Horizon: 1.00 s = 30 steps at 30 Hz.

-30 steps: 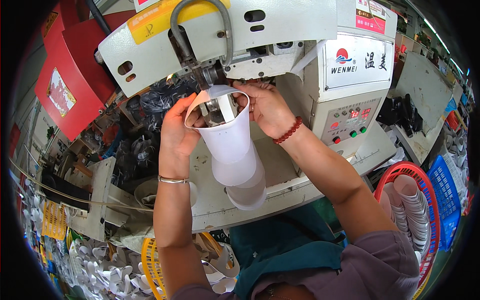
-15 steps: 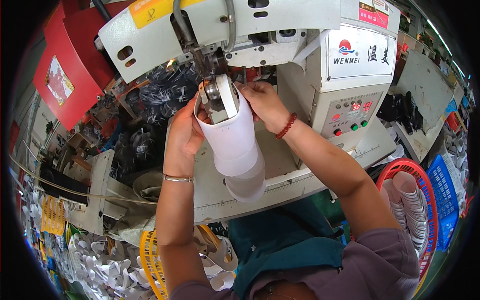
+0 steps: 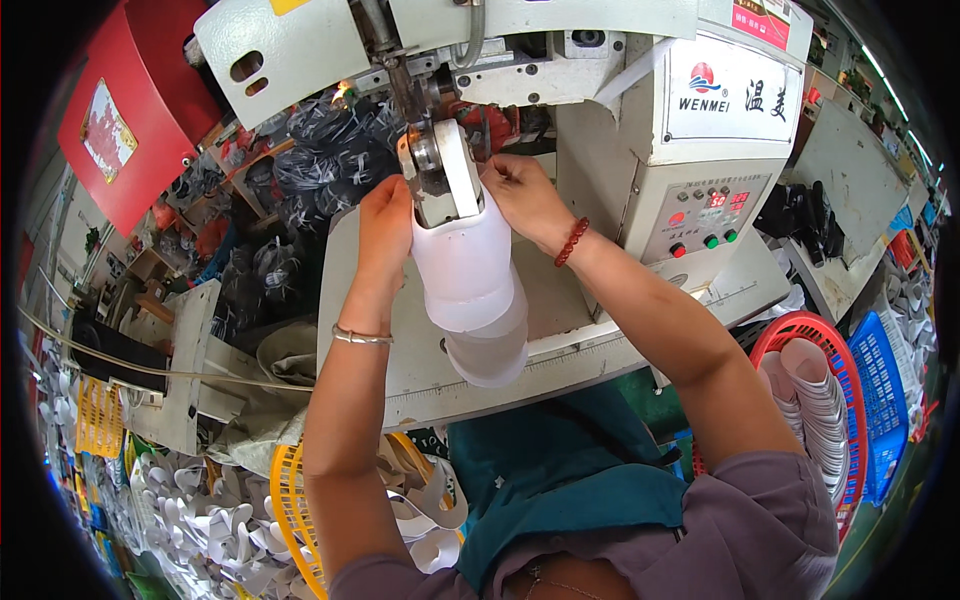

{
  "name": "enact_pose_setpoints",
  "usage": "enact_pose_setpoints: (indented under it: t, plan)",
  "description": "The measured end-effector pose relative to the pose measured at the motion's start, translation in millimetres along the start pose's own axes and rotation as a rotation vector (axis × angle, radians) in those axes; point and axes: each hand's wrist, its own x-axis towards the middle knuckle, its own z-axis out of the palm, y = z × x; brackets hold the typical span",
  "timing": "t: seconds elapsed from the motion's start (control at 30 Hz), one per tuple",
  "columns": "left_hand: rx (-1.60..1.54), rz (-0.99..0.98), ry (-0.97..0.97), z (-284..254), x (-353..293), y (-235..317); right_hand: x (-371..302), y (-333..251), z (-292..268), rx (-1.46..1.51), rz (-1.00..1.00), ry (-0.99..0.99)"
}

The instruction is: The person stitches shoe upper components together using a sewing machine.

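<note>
A white, curved piece that looks like a shoe upper [image 3: 465, 265] is draped round the narrow metal post of a machine, its layered lower end hanging toward me. A metal roller [image 3: 424, 150] sits at the top of the post. My left hand [image 3: 384, 228] pinches the left edge of the upper, its fingers bent and partly hidden. On the other side, my right hand [image 3: 522, 196] has thumb and forefinger closed at the upper's right edge, beside the white guide of the post [image 3: 457, 170]. Below both hands lies the machine's pale table [image 3: 560, 310].
A control box [image 3: 700, 215] with lit digits and coloured buttons stands right of the post. A red basket [image 3: 858, 400] holds stacked white pieces at my right; a yellow basket [image 3: 290, 500] stands at lower left near a heap of white pieces [image 3: 205, 520]. Dark bagged items [image 3: 330, 150] lie behind.
My left hand has shifted from cupping the upper's side to pinching higher at its edge, with fingers more closed. The right hand stays at the right edge. The whole view has shifted slightly.
</note>
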Motion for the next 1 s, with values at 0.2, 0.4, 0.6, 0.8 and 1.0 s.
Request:
enact_pose_setpoints:
  t: [0.2, 0.4, 0.6, 0.8, 1.0]
  plan:
    - [-0.051, 0.038, 0.058, -7.4, -23.9, -8.1, -19.8, -8.6, 3.5, 0.076, 0.121, 0.003]
    - [-0.006, -0.07, -0.108, -16.1, -54.4, 33.5, -41.6, -36.8, -15.0, -0.343, -0.072, 0.069]
    - [0.149, 0.026, -0.207, -48.0, -84.9, 28.0, -81.0, -55.8, -9.0, -0.556, -0.76, -0.065]
    - [0.478, 0.116, -0.029, -131.5, -105.7, -1.0, -96.7, -41.2, -19.4, -0.65, -0.75, -0.147]
    - [1.018, 0.083, -0.124, -166.0, -153.4, -24.6, -103.9, -34.5, -26.0, -0.682, -0.788, -0.178]
